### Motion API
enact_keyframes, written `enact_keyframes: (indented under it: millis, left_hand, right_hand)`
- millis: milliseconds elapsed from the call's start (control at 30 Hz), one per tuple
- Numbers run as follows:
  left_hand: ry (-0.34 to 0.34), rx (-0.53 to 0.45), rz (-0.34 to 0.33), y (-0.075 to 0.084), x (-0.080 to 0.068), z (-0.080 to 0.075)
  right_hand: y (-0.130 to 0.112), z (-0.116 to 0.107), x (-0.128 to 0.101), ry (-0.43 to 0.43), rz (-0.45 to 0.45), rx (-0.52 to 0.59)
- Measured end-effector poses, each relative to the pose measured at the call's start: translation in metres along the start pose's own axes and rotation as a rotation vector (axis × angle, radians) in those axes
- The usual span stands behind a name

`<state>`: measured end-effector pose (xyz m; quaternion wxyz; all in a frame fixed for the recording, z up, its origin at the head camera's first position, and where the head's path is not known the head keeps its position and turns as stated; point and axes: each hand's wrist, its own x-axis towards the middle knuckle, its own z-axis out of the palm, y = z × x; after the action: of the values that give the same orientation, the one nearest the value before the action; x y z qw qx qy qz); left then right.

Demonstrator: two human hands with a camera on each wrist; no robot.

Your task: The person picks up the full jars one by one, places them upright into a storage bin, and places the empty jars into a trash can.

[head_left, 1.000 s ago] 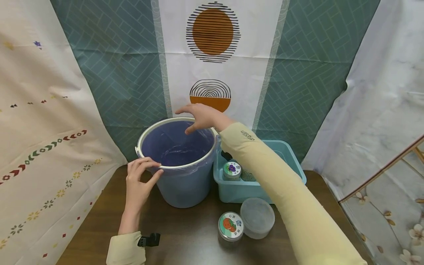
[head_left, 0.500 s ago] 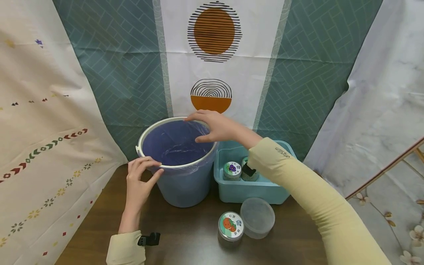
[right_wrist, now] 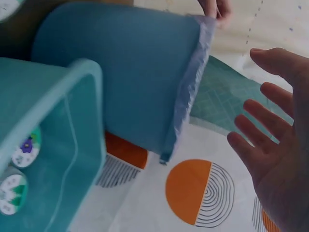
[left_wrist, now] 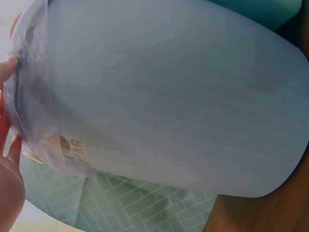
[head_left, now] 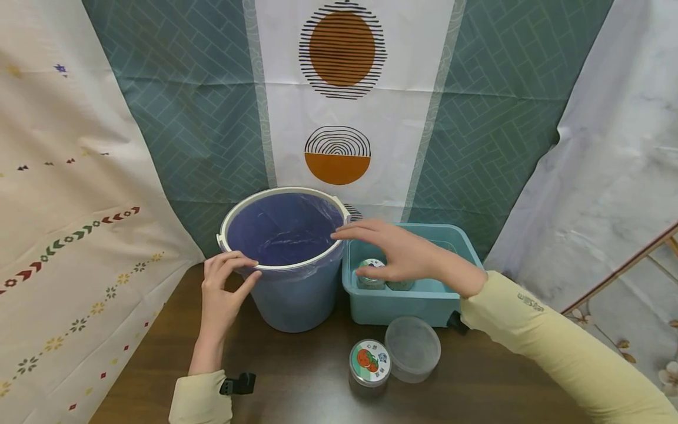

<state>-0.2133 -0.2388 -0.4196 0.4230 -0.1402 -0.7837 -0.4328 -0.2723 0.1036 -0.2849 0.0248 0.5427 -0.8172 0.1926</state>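
Drawn back from the far rim of the round blue plastic bucket (head_left: 286, 259) with its purple bag liner (head_left: 283, 232), the right hand (head_left: 402, 252) now hovers, fingers spread and holding nothing, over the teal plastic tub (head_left: 424, 300); two small jars (head_left: 371, 272) sit beneath its fingertips; the left hand (head_left: 225, 291) still pinches the liner at the bucket's near rim.

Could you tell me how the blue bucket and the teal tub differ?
The bucket is round, tall and lined with a plastic bag; the tub is rectangular, low and unlined. The tub holds jars; the bucket shows only its liner. The left hand pinches the bucket's rim; the right hand hovers open over the tub. Both stand on the table.
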Motion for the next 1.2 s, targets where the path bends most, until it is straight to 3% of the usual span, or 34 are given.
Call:
enact_keyframes:
  millis: [267, 600, 800, 1033, 1200]
  left_hand:
    - [0.017, -0.011, 0.01, 0.002, 0.0, 0.001]
    - [0.011, 0.001, -0.01, 0.002, -0.001, 0.0]
    - [0.045, 0.008, 0.028, 0.006, 0.0, 0.001]
    - [0.058, -0.005, 0.031, 0.026, 0.004, 0.0]
    - [0.047, -0.007, 0.02, 0.021, 0.004, 0.003]
  right_hand:
    - [-0.013, 0.022, -0.05, -0.043, 0.016, 0.009]
    - [-0.004, 0.058, -0.094, -0.113, 0.079, -0.038]
    - [0.004, 0.08, -0.11, -0.182, 0.163, -0.037]
    - [0.024, 0.108, -0.123, -0.244, 0.242, -0.04]
    - [0.04, 0.125, -0.133, -0.257, 0.277, -0.069]
